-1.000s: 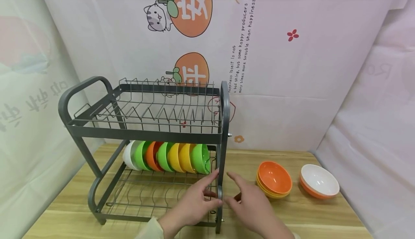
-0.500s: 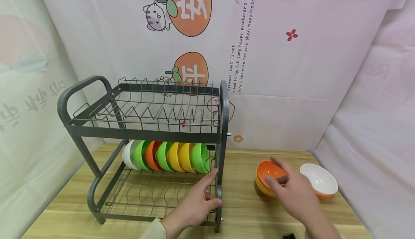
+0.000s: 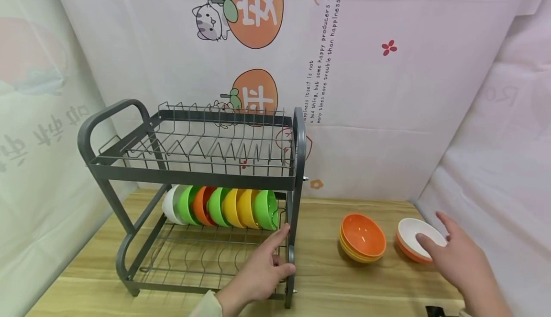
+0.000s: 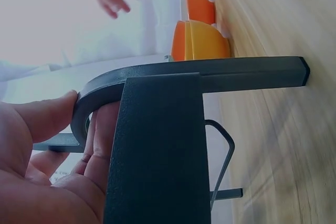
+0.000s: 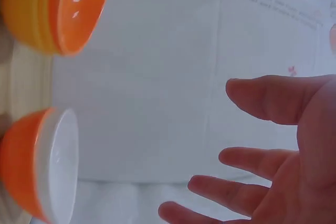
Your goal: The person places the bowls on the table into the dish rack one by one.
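Wood-grained tabletop [image 3: 323, 283] bears glossy bowls [image 3: 363, 235] and a wire rack [image 3: 193, 177].

I see a pale cloth wall [image 3: 370, 116] with a drawn cat [image 3: 209, 22] and red flower [image 3: 389, 48]. White side sheets [image 3: 508, 173] hang beside the light wood table [image 3: 336, 288].

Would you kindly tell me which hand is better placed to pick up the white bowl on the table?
Probably the right hand: it is open, holds nothing and hovers near the white bowl, while the left hand grips the dish rack.
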Tool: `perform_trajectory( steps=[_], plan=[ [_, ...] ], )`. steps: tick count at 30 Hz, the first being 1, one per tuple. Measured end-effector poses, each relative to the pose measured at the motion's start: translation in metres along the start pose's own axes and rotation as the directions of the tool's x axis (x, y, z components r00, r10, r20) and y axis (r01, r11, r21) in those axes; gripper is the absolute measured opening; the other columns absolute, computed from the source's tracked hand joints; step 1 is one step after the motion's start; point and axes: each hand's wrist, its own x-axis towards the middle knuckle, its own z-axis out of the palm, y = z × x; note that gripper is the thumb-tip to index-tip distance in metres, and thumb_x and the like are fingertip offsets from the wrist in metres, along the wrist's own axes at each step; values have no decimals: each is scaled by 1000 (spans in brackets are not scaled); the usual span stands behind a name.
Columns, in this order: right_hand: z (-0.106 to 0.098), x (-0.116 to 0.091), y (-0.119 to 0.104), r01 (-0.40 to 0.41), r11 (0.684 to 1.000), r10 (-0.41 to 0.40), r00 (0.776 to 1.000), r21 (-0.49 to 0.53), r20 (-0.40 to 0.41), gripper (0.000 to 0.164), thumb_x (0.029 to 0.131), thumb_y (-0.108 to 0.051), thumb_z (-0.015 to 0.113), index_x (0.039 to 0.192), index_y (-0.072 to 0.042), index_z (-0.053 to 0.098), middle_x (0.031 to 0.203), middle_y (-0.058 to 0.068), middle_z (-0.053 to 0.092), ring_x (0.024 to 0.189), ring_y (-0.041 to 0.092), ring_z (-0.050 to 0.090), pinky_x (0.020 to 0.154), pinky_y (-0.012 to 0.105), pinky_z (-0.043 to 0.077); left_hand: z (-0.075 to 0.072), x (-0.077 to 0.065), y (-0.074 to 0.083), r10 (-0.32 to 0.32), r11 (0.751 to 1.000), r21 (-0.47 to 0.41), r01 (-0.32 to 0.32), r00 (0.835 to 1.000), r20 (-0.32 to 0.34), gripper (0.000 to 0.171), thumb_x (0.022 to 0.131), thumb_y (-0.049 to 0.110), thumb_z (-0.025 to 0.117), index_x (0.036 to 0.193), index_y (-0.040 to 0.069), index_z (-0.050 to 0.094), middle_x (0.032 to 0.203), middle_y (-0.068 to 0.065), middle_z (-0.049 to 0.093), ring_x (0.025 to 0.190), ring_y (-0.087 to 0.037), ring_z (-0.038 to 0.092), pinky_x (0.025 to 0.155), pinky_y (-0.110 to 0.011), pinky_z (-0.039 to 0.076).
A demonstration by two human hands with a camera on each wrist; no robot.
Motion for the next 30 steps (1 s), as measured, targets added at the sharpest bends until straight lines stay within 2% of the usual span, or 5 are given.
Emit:
perform_trajectory(
  steps=[11,17,22,25,30],
  plan=[
    [11,11,46,-68,988,69,998,138,-4,93,101,-51,48,156,3,-4,150,45,3,132,66,8,100,76,17,1,1,0,-27,999,-18,27,1000,-1,82,89,8,74,155,36,34,163,3,22,70,-18,57,50,-28,48],
    [18,17,56,-154,962,145,988,226,54,91,101,-54,46,157,-1,-2,152,42,3,134,64,8,103,74,17,1,1,-1,-6,1000,-13,6,1000,1,81,89,9,74,155,32,35,163,4,22,73,-18,59,53,-28,49],
    [27,25,67,-196,951,159,974,238,164,83,103,-51,43,156,4,11,148,45,13,130,61,26,101,66,31,1,2,-2,-4,1000,-12,4,1000,3,80,90,10,74,156,31,35,162,5,22,72,-18,58,53,-27,49],
    [35,29,73,-217,927,149,961,305,231,74,106,-40,42,153,10,14,145,47,15,105,43,57,87,47,51,1,2,-2,-7,1000,-21,7,1000,3,80,90,8,74,156,31,35,163,4,22,73,-18,58,53,-27,48],
    [46,34,79,-256,884,157,950,391,269,65,106,-24,43,149,15,15,147,48,7,78,19,67,68,33,58,0,2,-2,-6,999,-34,7,1000,5,80,90,6,73,156,28,35,163,2,22,71,-18,57,52,-27,47]
  ],
)
